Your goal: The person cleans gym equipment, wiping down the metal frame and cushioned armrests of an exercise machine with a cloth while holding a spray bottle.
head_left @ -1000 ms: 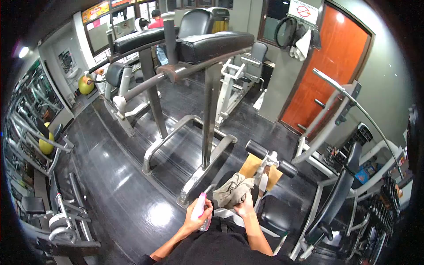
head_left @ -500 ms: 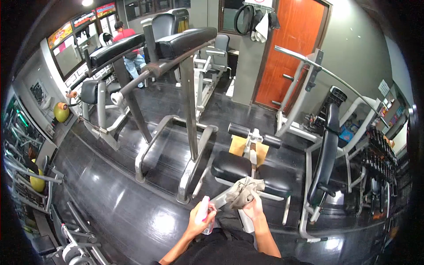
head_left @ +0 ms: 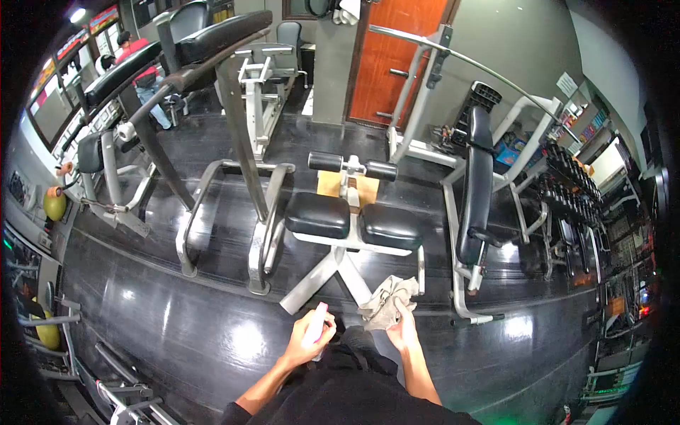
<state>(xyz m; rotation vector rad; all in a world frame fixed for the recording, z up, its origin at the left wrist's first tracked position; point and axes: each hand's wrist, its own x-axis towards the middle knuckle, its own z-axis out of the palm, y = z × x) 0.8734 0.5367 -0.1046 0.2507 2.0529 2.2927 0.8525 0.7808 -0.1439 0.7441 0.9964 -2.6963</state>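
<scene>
My left hand [head_left: 309, 338] is closed round a spray bottle [head_left: 316, 323] with a white and pink top; its lower part is hidden by my fingers and sleeve. In my right hand [head_left: 404, 330] is a crumpled beige cloth [head_left: 388, 300], thumb pressed on top of it. Just beyond both hands stands a gym seat machine with two black pads, a left seat pad [head_left: 319, 214] and a right seat pad [head_left: 392, 227], on a silver frame [head_left: 315, 282]. The cloth overlaps the foot of this frame in view.
Black foam rollers [head_left: 326, 161] sit behind the pads. A tall padded machine [head_left: 222, 39] rises at left, and an upright black bench [head_left: 475, 191] with a barbell rack stands at right. Dumbbells [head_left: 567, 180] line the far right. A person in red [head_left: 138, 67] stands at back left.
The view has swung right and downward, so the machines sit further left and higher. Both hands keep hold of the bottle and the cloth.
</scene>
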